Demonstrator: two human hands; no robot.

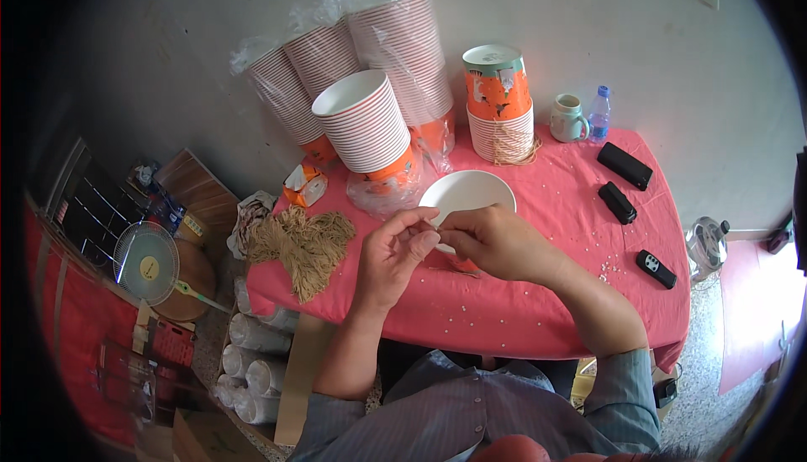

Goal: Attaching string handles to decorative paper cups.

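My left hand [393, 256] and my right hand [494, 242] meet over the near rim of a white paper bucket [471, 186]. With thumb and forefinger my right hand pinches something too small to make out. The curled fingers of my left hand close on the same spot, palm partly turned up. Below the hands shows a bit of the bucket's orange side, with a thin tan cord beside it. To the left, a thick bundle of tan cords [304, 248] lies on the red tablecloth [403, 315].
Behind stand tall stacks of paper buckets [361, 121], some in plastic wrap. Farther right are an orange bucket stack [500, 105] draped with cords, a mug [569, 119], a bottle [599, 115], black cases [625, 166] and a key fob [656, 269]. White bits litter the cloth.
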